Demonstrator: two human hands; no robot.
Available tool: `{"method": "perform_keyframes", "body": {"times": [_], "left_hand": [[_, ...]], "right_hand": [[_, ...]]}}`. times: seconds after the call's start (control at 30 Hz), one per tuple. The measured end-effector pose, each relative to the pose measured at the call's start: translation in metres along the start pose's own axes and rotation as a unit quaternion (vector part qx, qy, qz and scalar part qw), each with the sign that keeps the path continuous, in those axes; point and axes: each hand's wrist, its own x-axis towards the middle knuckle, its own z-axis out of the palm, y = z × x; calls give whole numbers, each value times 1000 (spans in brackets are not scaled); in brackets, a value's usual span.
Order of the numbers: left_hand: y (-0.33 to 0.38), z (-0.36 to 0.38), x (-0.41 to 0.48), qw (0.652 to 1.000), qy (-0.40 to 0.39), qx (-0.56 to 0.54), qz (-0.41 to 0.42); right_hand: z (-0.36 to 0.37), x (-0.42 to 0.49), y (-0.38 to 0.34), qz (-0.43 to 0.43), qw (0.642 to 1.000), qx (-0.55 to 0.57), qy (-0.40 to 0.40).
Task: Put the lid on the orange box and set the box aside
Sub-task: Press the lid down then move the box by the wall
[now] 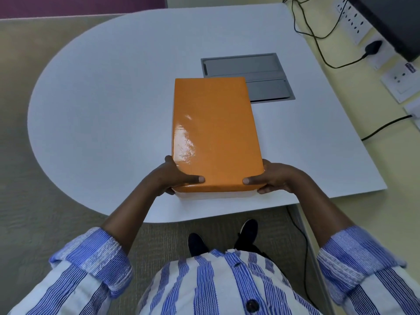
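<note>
1. a person in a blue-and-white striped shirt, sleeves rolled to the forearm, stands at the near edge of a table, dark shoes showing on the carpet below.
2. the left hand grips the near left corner of the orange box, thumb laid flat across the top and fingers curled under the edge.
3. the right hand mirrors it on the near right corner, thumb on top, fingers wrapped beneath; both hands are clamped on the box.
4. the orange lid is on the box, glossy, with a glare patch near its left side; a pale strip of the box base shows under the lid's near edge.
5. the box sits lengthwise on the white table, close to the near edge, whether resting or slightly lifted cannot be told.
6. its far right corner overlaps a grey recessed panel set in the tabletop.
7. beyond, at the right, black cables run to wall sockets beside a dark monitor.
</note>
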Motion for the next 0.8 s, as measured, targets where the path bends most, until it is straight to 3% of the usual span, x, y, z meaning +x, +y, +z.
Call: {"method": "perform_keyframes", "body": {"times": [0.37,0.5,0.57,0.63,0.7,0.8], "left_hand": [[-2,10,3,998,29,55,18],[8,2,13,990,101,70,67],[22,-2,25,970,175,111,124],[37,-5,42,940,236,179,169],[52,-10,59,920,256,224,195],[61,-12,82,907,253,264,209]], "right_hand": [[2,12,-5,41,990,-130,34],[0,19,-22,-65,984,-122,115],[2,30,-39,-148,960,-157,179],[8,48,-55,-173,917,-260,247],[11,66,-72,-180,876,-342,290],[12,89,-89,-182,852,-387,301]]}}
